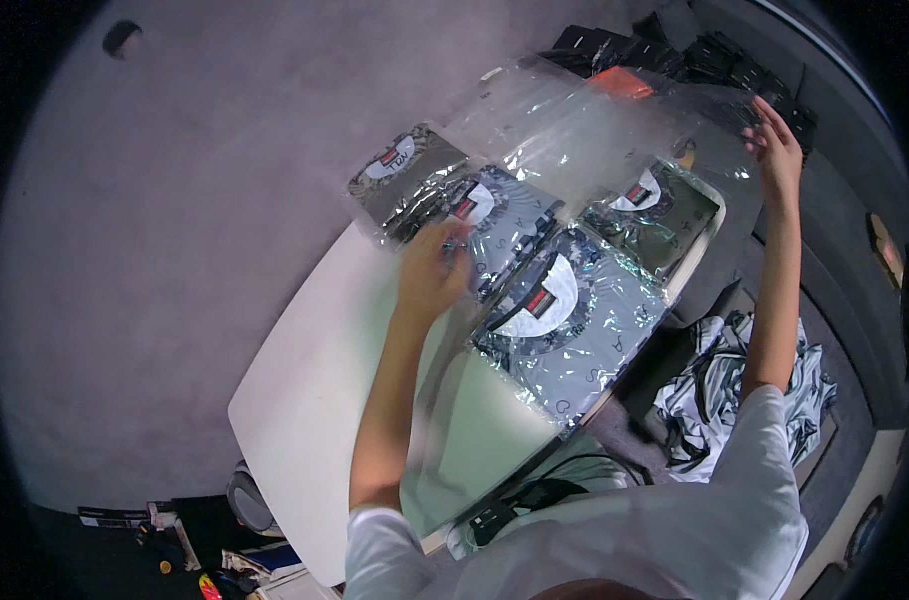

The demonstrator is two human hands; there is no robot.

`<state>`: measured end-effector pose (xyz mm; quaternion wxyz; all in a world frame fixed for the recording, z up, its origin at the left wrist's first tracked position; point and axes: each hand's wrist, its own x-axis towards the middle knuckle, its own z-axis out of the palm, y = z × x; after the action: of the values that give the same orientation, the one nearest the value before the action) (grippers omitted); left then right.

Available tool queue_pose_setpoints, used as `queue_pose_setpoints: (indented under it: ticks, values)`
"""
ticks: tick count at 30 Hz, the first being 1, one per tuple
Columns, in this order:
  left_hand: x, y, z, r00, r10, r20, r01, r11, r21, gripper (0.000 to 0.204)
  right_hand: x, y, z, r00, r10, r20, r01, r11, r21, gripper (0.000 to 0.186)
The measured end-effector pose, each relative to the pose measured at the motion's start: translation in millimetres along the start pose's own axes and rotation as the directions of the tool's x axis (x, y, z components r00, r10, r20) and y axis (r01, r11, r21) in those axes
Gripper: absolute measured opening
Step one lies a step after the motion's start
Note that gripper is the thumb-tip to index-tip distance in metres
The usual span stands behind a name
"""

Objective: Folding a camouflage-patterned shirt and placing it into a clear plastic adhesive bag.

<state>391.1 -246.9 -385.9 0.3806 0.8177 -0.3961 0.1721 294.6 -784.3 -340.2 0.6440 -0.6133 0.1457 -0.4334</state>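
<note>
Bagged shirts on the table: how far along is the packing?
Done: four bagged shirts lie on the white table. In hand: the left hand and the right hand hold up a clear empty bag. Left: a heap of unbagged garments beside the table.

Glossy clear plastic over cloth on a smooth white table.
Crinkled shiny bags point(564, 320) wrap folded patterned fabric shirts; matt tabletop point(314, 370) at eight o'clock; loose film point(574, 130) at twelve.
</note>
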Motion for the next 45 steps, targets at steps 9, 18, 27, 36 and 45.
queue_pose_setpoints:
  ticks: [9,18,27,36,45]
  values:
    - [178.2,2.7,143.6,0.896,-0.129,0.425,-0.072,0.902,0.427,0.073,-35.9,-10.5,-87.2,0.996,0.008,-0.089,-0.012,0.999,-0.042,0.04]
    - [93.5,22.7,107.3,0.927,-0.014,0.376,-0.111,0.944,0.31,0.054,-57.6,-21.2,-112.6,0.99,-0.094,-0.106,0.089,0.995,-0.052,0.041]
    - [72.6,39.0,104.4,0.932,0.027,0.362,-0.149,0.938,0.312,0.05,-70.1,-36.9,-92.1,0.986,-0.131,-0.105,0.125,0.99,-0.066,0.043]
    - [79.0,47.6,98.0,0.974,0.087,0.21,-0.127,0.975,0.185,0.046,-76.7,-51.4,-103.6,0.981,-0.163,-0.11,0.157,0.986,-0.058,0.042]
    - [96.8,11.3,84.5,0.803,-0.596,0.023,0.525,0.724,0.447,0.038,-83.7,-56.0,-108.9,0.982,-0.148,-0.116,0.139,0.987,-0.083,0.044]
